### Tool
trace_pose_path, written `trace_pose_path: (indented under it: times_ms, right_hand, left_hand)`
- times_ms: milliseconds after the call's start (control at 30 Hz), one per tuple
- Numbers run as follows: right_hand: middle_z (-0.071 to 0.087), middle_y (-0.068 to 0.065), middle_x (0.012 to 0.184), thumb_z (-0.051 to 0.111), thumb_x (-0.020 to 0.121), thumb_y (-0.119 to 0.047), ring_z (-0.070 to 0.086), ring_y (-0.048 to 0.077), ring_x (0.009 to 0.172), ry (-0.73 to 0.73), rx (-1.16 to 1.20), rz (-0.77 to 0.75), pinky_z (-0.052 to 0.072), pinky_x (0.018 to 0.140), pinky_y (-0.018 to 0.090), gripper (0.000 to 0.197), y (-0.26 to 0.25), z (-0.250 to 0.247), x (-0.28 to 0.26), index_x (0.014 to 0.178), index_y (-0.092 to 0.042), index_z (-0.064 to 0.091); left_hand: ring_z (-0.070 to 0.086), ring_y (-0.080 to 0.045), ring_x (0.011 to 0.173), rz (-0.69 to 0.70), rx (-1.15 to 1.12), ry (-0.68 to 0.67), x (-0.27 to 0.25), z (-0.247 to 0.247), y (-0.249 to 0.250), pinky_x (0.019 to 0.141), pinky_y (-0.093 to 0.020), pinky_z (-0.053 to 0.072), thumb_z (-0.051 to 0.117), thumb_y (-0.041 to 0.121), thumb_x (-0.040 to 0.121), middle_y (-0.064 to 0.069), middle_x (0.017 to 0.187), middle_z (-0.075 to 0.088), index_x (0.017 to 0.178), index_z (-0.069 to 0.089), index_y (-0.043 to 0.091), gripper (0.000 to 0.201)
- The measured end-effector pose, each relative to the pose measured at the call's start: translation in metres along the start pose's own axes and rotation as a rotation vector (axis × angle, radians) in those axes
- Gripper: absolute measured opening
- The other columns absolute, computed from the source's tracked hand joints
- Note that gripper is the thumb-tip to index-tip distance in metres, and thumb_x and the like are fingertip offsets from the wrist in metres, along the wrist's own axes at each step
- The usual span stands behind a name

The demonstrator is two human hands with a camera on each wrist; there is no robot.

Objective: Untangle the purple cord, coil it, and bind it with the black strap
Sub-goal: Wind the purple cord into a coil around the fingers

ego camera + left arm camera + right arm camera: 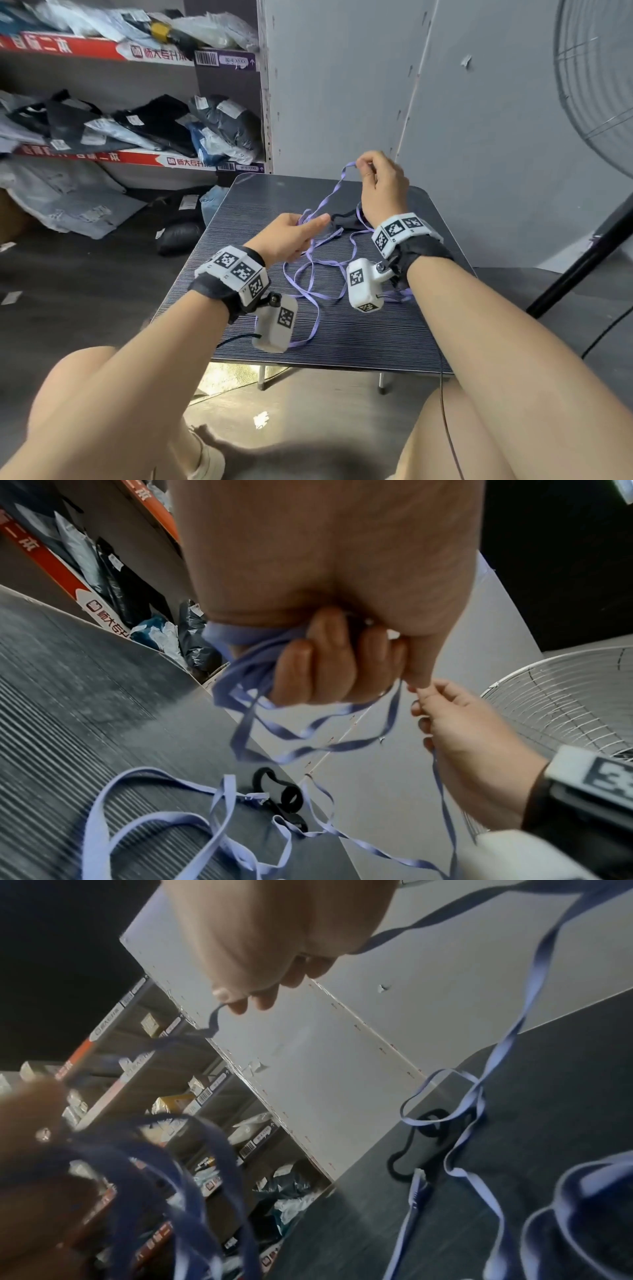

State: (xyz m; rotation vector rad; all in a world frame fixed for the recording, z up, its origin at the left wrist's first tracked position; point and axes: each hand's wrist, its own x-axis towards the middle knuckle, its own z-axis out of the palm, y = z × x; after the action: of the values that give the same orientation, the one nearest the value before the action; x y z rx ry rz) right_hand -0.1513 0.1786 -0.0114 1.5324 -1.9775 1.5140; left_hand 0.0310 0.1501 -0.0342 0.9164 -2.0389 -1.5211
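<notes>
Your left hand (291,236) is curled around a bunch of loops of the purple cord (310,274), just above the dark table (394,342). Your right hand (383,186) is up higher and pinches one strand of the cord between thumb and fingertips. The rest of the cord lies in loose tangles on the table. The black strap (346,221) lies on the table between your hands, under some cord.

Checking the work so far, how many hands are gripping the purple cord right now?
2: left hand holds several loops; right hand pinches one strand, raised above the table.
</notes>
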Motion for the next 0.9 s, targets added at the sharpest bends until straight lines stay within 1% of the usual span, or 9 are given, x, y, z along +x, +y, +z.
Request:
trace_pose_path:
  times_ms: [100,200,333,433,500,567,700,800,900]
  right_hand:
    - [0.064,0.009,0.083,0.050,0.095,-0.022,0.049,0.025,0.079,-0.115,-0.021,-0.003,0.040,0.074,0.035,0.021,0.009,0.008,-0.008,0.092,-0.011,0.067]
    - [0.055,0.004,0.084,0.050,0.094,-0.024,0.046,0.021,0.086,-0.296,-0.133,-0.026,0.030,0.070,0.027,0.020,0.017,0.015,-0.026,0.095,-0.016,0.069]
    - [0.050,0.009,0.081,0.046,0.093,-0.007,0.048,0.023,0.081,-0.486,-0.155,-0.074,0.032,0.067,0.029,0.021,0.014,0.023,-0.051,0.089,-0.013,0.066]
    - [0.056,0.013,0.095,0.038,0.093,-0.001,0.053,0.024,0.086,-0.656,-0.066,-0.020,0.040,0.078,0.030,0.034,0.007,0.027,-0.063,0.115,-0.013,0.061]
    - [0.054,0.009,0.097,0.036,0.096,-0.003,0.052,0.020,0.081,-0.780,-0.022,0.050,0.043,0.082,0.027,0.045,0.006,0.028,-0.068,0.137,-0.019,0.044]
    - [0.057,0.010,0.100,0.034,0.097,-0.003,0.057,0.019,0.078,-0.871,-0.030,0.141,0.045,0.075,0.020,0.052,0.008,0.027,-0.069,0.144,-0.025,0.032]
    - [0.062,0.006,0.109,0.030,0.097,-0.002,0.058,0.026,0.088,-0.966,-0.234,0.157,0.046,0.078,0.034,0.055,0.013,0.019,-0.071,0.146,-0.027,0.027]
    - [0.062,0.009,0.101,0.032,0.096,-0.005,0.058,0.030,0.080,-0.977,-0.390,0.063,0.047,0.071,0.039,0.055,0.008,0.014,-0.070,0.145,-0.027,0.027]
    - [0.052,0.005,0.079,0.039,0.087,0.004,0.051,0.026,0.073,-0.965,-0.639,-0.171,0.038,0.058,0.034,0.069,-0.002,0.011,-0.068,0.147,-0.025,0.020]
  left_hand:
    - [0.014,-0.012,0.044,0.049,-0.147,-0.044,-0.005,-0.001,0.006,0.045,-0.021,0.012,0.046,0.037,0.097,0.008,0.047,0.020,0.050,0.030,0.023,0.051]
    - [0.015,-0.010,0.041,0.113,-0.305,-0.049,-0.007,-0.004,0.010,0.043,-0.019,0.013,0.038,0.042,0.099,0.008,0.046,0.021,0.057,0.026,0.018,0.049]
    - [0.017,-0.008,0.041,0.146,-0.506,-0.008,-0.007,-0.009,0.013,0.041,-0.018,0.017,0.031,0.043,0.100,0.008,0.049,0.022,0.063,0.029,0.019,0.044]
    - [0.019,-0.007,0.041,0.176,-0.626,0.036,-0.004,-0.013,0.012,0.044,-0.021,0.018,0.030,0.038,0.101,0.009,0.049,0.026,0.069,0.037,0.019,0.039]
    - [0.021,-0.006,0.041,0.193,-0.683,0.071,-0.003,-0.016,0.011,0.045,-0.020,0.019,0.029,0.035,0.102,0.009,0.049,0.029,0.071,0.037,0.019,0.036]
    - [0.023,-0.006,0.040,0.199,-0.722,0.133,-0.002,-0.017,0.011,0.044,-0.019,0.021,0.028,0.033,0.103,0.009,0.048,0.031,0.071,0.036,0.019,0.036]
    - [0.027,-0.007,0.040,0.194,-0.822,0.254,0.000,-0.020,0.010,0.044,-0.019,0.025,0.029,0.030,0.103,0.009,0.048,0.034,0.070,0.035,0.018,0.036]
    - [0.029,-0.007,0.043,0.196,-0.795,0.293,0.000,-0.019,0.008,0.047,-0.020,0.027,0.033,0.024,0.103,0.008,0.051,0.033,0.071,0.034,0.018,0.033]
    - [0.032,-0.007,0.042,0.188,-0.734,0.269,0.000,-0.015,0.007,0.046,-0.019,0.031,0.034,0.015,0.102,0.004,0.057,0.033,0.073,0.034,0.018,0.030]
